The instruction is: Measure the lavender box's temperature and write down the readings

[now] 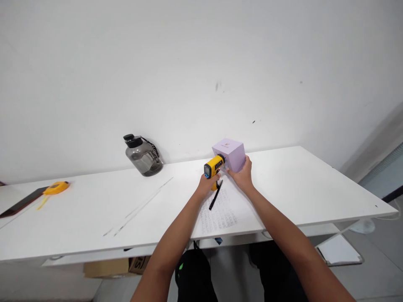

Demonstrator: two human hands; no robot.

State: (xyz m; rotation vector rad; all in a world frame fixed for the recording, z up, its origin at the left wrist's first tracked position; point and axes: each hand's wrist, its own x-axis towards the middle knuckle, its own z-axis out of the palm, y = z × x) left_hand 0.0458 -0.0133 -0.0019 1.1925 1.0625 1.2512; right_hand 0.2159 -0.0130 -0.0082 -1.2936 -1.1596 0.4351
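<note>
My left hand [208,184] is wrapped round the handle of a yellow and black infrared thermometer gun [214,165]. Its nose is close against the front face of a lilac box [234,156]; I cannot tell whether they touch. With fingers and thumb on the box's lower right corner, my right hand [243,175] grips it. The box stands at the back of the white table, near the wall. A black pen [215,196] lies on a handwritten sheet of paper [217,214] below the thermometer gun.
A grey see-through water bottle [143,156] with a black cap stands by the wall. Farther left lie a yellow tape measure [56,188] and a dark flat object [25,201]. Below the white table [315,184] are a cardboard box [107,267] and a clipboard with white paper [340,250].
</note>
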